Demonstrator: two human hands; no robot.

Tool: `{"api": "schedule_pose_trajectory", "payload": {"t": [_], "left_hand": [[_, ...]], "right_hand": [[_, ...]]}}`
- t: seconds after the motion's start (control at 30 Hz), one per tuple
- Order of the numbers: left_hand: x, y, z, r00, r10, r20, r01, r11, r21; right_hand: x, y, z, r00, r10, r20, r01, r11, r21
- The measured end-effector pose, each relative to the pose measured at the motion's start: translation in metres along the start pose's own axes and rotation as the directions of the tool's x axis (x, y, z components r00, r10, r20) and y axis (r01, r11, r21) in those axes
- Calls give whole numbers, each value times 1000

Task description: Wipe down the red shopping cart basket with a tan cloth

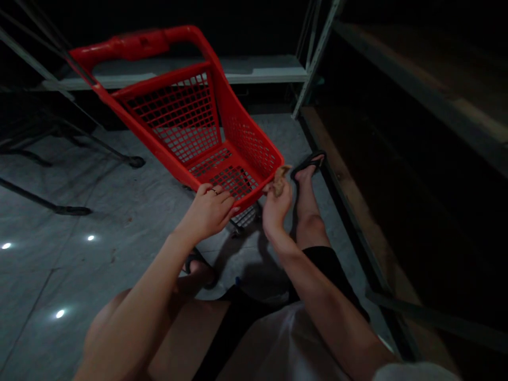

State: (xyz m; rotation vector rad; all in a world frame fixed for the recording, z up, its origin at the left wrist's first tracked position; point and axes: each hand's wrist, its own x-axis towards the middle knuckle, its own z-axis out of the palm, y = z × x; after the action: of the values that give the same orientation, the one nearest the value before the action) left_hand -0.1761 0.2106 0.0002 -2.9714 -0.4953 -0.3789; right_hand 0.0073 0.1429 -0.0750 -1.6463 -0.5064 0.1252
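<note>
I have the red plastic shopping cart directly in front of the seated person, its near rim reaching between the two hands and its handle on the far side, up and to the left. The basket has grid-patterned walls and floor, and I see nothing lying in it. Below it, part of the dark undercarriage shows above the floor.

I see the left hand closed over the near rim, fingers curled across the edge, with a ring on one of them. The right hand is at the near right corner, its fingers pinched around a crumpled tan cloth right at the rim; I can't tell how firmly the cloth presses on the plastic.

The feet, in dark flip-flops, stand apart on the grey tiled floor. Behind the cart I make out a pale shelf; to the right runs wooden shelving, mostly in shadow. Thin dark metal legs stand at the left, well apart from the cart.
</note>
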Motion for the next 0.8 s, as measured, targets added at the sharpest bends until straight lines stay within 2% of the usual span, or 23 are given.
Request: {"api": "schedule_pose_trajectory", "payload": {"t": [0.1, 0.17, 0.2, 0.27, 0.4, 0.5, 0.53, 0.63, 0.7, 0.73, 0.8], "left_hand": [[2, 0, 2, 1000, -29, 5, 29, 999, -15], [3, -2, 2, 999, -48, 9, 48, 998, -45], [3, -3, 2, 999, -52, 14, 52, 996, -65], [3, -4, 1, 998, -63, 27, 65, 993, -101], [-3, -3, 1, 996, -84, 11, 85, 988, -127], [-10, 0, 1, 996, -87, -22, 83, 989, -118], [-13, 1, 1, 995, -89, -35, 85, 990, -110], [-18, 4, -1, 994, -100, -44, 96, 992, -88], [-20, 5, -2, 993, -113, -41, 110, 991, -82], [-20, 5, -2, 992, -122, -39, 118, 990, -80], [-20, 4, -2, 989, -144, -33, 141, 987, -74]], "right_hand": [[-73, -8, 8, 981, 90, 170, -104, 992, 75], [-112, -14, 14, 931, 136, 338, -187, 975, 121], [-123, -16, 16, 907, 163, 388, -231, 963, 136], [-131, -19, 20, 885, 217, 411, -303, 940, 155], [-105, -16, 7, 906, 231, 355, -308, 934, 179], [-58, -8, -7, 965, 209, 158, -236, 956, 175], [-37, -5, -6, 977, 199, 79, -209, 964, 165], [22, 1, 19, 991, 132, 16, -133, 976, 175], [40, 2, 42, 990, 117, 72, -130, 970, 205], [40, 2, 51, 988, 101, 116, -125, 968, 216], [18, 0, 58, 977, 58, 203, -102, 972, 214]]}}
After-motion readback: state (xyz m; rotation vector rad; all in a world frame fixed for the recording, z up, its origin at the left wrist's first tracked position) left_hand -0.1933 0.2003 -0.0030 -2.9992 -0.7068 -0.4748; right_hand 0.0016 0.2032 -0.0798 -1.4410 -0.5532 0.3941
